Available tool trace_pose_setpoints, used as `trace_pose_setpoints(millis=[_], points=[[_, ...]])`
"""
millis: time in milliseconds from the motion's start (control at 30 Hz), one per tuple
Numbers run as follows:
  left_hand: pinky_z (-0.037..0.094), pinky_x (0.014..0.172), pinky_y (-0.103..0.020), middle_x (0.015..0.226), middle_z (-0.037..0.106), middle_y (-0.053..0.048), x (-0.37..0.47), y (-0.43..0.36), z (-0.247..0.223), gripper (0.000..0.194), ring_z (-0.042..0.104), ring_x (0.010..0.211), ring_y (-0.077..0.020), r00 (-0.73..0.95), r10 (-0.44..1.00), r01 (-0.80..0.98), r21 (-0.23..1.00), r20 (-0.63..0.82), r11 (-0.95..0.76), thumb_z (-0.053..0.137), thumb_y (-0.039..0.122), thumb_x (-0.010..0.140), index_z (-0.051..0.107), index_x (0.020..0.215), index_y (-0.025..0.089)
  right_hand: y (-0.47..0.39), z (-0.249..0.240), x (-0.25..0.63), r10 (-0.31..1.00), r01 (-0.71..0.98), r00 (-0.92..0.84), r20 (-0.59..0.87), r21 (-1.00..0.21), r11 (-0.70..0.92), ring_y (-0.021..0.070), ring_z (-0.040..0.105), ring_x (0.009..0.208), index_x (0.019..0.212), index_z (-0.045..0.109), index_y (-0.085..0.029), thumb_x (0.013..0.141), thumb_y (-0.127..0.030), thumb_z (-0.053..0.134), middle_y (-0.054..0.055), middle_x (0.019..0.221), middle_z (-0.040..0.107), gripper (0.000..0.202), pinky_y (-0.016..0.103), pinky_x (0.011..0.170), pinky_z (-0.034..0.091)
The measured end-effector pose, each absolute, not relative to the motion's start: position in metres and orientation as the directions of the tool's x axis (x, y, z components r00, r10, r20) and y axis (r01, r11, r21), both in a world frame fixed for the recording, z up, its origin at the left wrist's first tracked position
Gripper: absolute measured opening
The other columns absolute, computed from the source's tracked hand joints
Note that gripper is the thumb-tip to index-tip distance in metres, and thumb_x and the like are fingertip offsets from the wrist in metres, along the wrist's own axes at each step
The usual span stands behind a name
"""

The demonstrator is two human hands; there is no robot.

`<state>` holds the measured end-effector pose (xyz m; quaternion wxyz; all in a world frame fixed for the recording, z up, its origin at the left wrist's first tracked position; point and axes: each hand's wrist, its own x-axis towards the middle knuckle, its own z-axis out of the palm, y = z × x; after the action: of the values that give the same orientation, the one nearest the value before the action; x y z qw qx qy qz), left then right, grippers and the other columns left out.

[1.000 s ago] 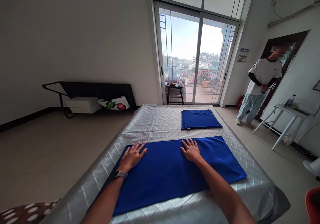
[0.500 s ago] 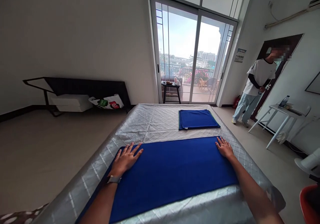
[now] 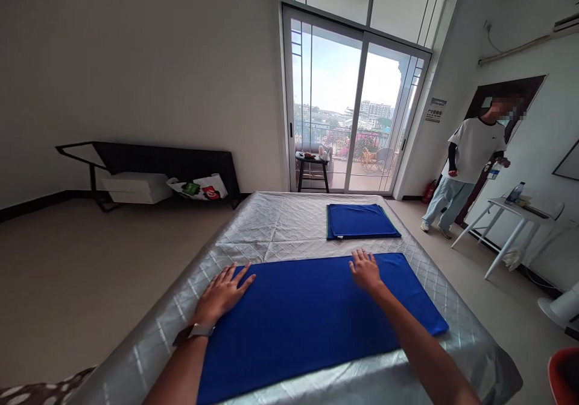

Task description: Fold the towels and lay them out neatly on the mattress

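Note:
A long blue cloth (image 3: 298, 320), folded into a flat strip, lies across the table with the silver quilted cover (image 3: 253, 224). Fingers spread, my left hand (image 3: 224, 290) rests on the cloth's far left corner, a watch on that wrist. My right hand (image 3: 365, 270) lies flat near the far edge, right of the middle, with its fingers stretched out. Neither hand grips anything. Beyond the strip sits a smaller stack of folded blue cloth (image 3: 364, 221), with a green edge and a small white tag.
A person (image 3: 474, 151) stands at the right holding a bottle. Close by is a small white table (image 3: 520, 209) with a bottle on it. A black bench (image 3: 181, 157) stands along the left wall, with a white box (image 3: 136, 188) beneath. Sliding glass doors (image 3: 357, 109) are at the back.
My right hand has slid left along the cloth, away from its far right corner. My left hand stays at the left corner. The person at the right now holds a bottle out.

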<state>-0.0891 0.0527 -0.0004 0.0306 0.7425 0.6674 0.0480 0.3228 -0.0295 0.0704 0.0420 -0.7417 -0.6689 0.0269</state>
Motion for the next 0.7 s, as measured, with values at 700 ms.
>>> trace_pose_setpoints(millis=[700], points=[[0.023, 0.120, -0.048, 0.164, 0.028, -0.014, -0.091, 0.052, -0.001, 0.066, 0.026, 0.151, -0.0295, 0.067, 0.997, 0.994, 0.081, 0.026, -0.069, 0.028, 0.053, 0.097, 0.028, 0.156, 0.025, -0.055, 0.041, 0.468, 0.896, 0.892, 0.437, -0.078, -0.092, -0.443, 0.0179, 0.017, 0.153, 0.160, 0.022, -0.021, 0.103, -0.046, 0.019, 0.004, 0.166, 0.023, 0.062, 0.038, 0.123, 0.010]])
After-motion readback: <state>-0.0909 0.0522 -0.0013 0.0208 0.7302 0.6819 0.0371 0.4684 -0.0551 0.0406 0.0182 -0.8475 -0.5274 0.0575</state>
